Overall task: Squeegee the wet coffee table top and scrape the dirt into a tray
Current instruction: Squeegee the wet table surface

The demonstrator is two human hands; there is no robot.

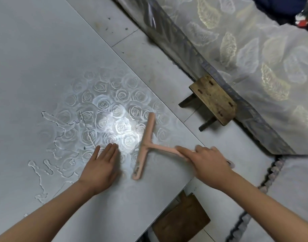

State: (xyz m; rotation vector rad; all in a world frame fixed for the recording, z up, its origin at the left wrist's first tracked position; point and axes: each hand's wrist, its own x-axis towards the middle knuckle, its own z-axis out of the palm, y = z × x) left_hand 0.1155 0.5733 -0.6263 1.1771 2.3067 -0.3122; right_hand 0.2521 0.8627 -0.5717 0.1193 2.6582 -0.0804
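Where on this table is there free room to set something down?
The far table top, beyond the rose pattern and water trails, is bare. Near the corner it is crowded: left hand, squeegee and right hand lie close together.

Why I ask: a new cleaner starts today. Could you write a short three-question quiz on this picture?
1. Which hand grips the handle of the squeegee? A) left B) right C) both
2. True or false: the left hand lies flat, fingers straight, on the table.
3. Fill in: as the person sees it, the water lies to the ____ of the squeegee.

Key
1. B: the right hand is curled round the handle.
2. True.
3. left
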